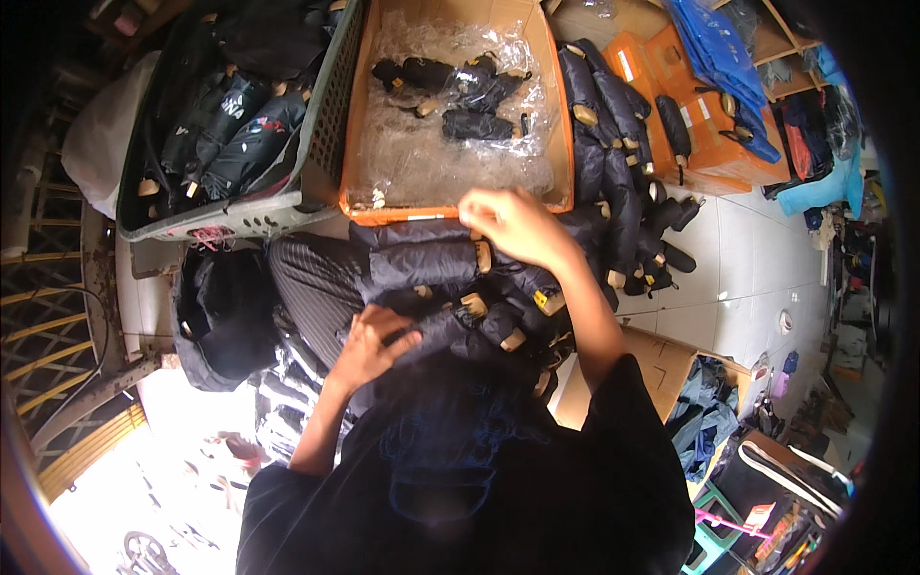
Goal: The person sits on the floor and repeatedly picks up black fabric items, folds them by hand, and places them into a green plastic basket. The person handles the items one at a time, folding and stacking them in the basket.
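Lying in the orange cardboard box (356, 134), folded black umbrellas (450, 91) atop clear plastic.

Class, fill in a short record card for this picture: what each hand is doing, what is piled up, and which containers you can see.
left hand: resting on a pile of folded dark umbrellas
right hand: gripping an umbrella on top of the pile
cardboard box: orange, lined with clear plastic, holding a few umbrellas
plastic crate: grey, holding more umbrellas
floor: white tiles

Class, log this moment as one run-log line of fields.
left hand: resting on folded umbrellas in lap | right hand: gripping one umbrella | ahead: orange box
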A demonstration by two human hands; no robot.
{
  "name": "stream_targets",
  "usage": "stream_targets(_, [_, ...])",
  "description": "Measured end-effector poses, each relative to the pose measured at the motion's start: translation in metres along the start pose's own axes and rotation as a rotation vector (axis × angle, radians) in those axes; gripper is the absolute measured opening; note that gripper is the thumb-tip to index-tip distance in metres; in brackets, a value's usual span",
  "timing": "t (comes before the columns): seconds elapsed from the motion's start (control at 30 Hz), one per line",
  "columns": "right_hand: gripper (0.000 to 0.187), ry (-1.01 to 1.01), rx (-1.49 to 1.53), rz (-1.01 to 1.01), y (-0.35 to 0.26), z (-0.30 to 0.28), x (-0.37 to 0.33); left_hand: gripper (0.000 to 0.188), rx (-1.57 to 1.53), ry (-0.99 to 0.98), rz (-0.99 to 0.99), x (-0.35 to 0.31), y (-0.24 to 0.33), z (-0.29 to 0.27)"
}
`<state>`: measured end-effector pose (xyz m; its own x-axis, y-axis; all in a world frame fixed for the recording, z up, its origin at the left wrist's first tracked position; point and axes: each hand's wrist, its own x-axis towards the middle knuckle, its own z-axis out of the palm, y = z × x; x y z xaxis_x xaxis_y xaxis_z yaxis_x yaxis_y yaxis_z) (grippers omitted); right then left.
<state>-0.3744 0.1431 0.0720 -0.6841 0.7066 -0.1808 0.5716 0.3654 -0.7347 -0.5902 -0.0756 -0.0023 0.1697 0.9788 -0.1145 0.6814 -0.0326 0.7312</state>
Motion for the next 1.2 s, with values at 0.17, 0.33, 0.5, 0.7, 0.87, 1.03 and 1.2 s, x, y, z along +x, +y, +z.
stream_targets(0.17, [0.029, 0.180, -0.346, 0.097, 0.115, 0.004, 0.139, 0.031, -0.108, -0.007, -0.011, 0.006, 0.010, -0.009])
stream_targets(0.33, [0.074, 0.122, -0.650, 0.351, 0.187, 0.032, 0.187, 0.023, -0.228, 0.180, 0.015, 0.021, 0.000, -0.023])
stream_targets(0.5, [0.072, -0.003, -0.927, 0.225, 0.184, 0.063, 0.194, 0.007, -0.226, 0.450, -0.033, 0.028, -0.002, -0.067])
stream_targets(0.7, [0.073, 0.209, -0.583, 0.228, 0.150, 0.039, 0.179, 0.007, 0.183, 1.107, 0.006, 0.051, -0.025, -0.187])
stream_targets(0.87, [0.061, 0.615, -0.045, -0.004, 0.137, 0.007, 0.165, 0.033, 0.454, 1.298, -0.297, 0.083, -0.090, -0.276])
stream_targets(1.03, [0.044, 0.790, 0.345, -0.125, 0.080, -0.012, 0.125, 0.049, 0.161, 1.004, -0.504, 0.071, -0.129, -0.308])
stream_targets(1.2, [0.037, 0.867, 0.549, -0.210, 0.049, -0.024, 0.081, 0.034, -0.003, 1.317, -0.324, 0.052, -0.101, -0.309])
